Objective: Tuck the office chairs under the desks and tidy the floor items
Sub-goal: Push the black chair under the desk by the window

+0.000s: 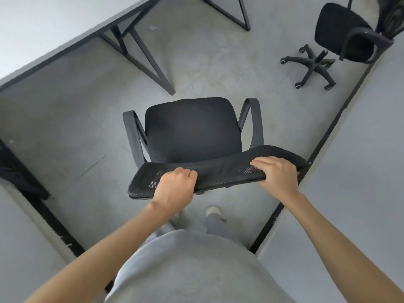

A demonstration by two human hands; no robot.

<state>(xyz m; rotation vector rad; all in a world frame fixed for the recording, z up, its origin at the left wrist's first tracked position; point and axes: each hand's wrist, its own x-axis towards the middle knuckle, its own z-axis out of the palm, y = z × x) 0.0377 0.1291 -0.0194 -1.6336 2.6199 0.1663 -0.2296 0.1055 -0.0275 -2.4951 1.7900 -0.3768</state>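
both hands' grip, left hand and right hand, clasps the chair backrest's top edge, between desk edges.

Both forearms are seen bare to the wrist, no sleeves visible. Left hand and right hand carry no rings, watch or gloves. A plain light grey top is worn, grey trousers below. A pale off-white shoe is seen, details blurred.
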